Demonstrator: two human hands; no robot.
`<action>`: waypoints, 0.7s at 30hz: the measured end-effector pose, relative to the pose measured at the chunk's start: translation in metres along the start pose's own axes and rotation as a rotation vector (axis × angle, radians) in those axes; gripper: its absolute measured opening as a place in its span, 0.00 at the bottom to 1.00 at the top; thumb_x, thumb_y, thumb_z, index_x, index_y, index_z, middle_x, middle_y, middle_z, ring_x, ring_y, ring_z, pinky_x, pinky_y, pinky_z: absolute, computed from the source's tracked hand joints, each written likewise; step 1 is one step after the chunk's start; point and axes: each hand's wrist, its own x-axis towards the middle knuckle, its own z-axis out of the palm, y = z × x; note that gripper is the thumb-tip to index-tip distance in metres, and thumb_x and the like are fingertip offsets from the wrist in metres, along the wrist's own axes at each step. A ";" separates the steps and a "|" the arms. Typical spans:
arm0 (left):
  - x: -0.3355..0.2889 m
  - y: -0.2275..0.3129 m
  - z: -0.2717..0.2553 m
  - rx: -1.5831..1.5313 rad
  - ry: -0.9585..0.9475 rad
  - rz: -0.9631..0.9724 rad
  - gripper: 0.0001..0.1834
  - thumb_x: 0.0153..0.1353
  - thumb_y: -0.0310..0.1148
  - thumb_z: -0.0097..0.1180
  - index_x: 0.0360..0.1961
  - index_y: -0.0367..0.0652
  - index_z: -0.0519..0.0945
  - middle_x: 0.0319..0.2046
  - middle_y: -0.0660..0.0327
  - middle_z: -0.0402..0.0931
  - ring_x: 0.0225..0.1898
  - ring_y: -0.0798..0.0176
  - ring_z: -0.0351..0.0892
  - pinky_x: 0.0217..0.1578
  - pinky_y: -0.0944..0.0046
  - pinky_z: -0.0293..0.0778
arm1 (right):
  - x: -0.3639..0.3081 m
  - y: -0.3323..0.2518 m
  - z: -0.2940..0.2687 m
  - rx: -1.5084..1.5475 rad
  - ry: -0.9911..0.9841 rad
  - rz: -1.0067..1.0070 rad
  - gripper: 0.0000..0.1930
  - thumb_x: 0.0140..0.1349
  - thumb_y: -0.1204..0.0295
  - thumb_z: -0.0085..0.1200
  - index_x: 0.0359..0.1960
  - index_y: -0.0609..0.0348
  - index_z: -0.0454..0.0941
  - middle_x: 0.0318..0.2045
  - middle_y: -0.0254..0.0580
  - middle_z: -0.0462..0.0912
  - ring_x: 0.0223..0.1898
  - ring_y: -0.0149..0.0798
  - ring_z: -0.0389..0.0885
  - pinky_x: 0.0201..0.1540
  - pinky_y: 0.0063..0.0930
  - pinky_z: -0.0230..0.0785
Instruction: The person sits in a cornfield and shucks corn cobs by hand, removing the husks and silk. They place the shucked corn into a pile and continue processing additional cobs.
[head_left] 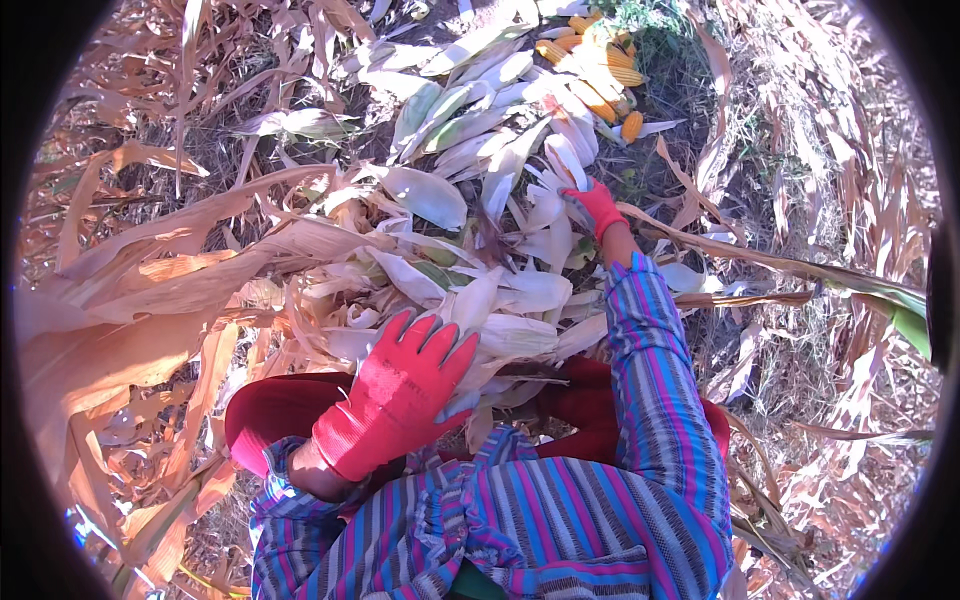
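Observation:
My left hand (395,395), in a red glove with greyish fingertips, is held over my lap with its fingers spread and nothing visible in it. Farther out, my right hand (600,210), gloved the same way, reaches to the pile of husks. Its fingers are closed around the near end of a pale ear of corn in its husk (566,162); the fingertips are partly hidden. Between the hands lie loose whitish husks (520,290). Bare yellow corn cobs (605,65) are heaped beyond the right hand.
More husk-covered ears (455,120) lie in a pile ahead of me. Long dry corn leaves (170,290) spread over the left side. A stalk leaf with a green end (860,285) juts in from the right. My bent knees (270,410) flank the near husks.

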 end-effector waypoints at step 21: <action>-0.014 -0.019 -0.016 0.097 0.203 -0.225 0.30 0.38 0.42 0.65 0.47 0.48 0.74 0.34 0.54 0.78 0.38 0.50 0.79 0.36 0.54 0.73 | -0.276 -0.174 -0.070 -0.603 -0.155 -0.570 0.23 0.49 0.59 0.58 0.49 0.48 0.74 0.38 0.46 0.81 0.42 0.46 0.79 0.43 0.34 0.70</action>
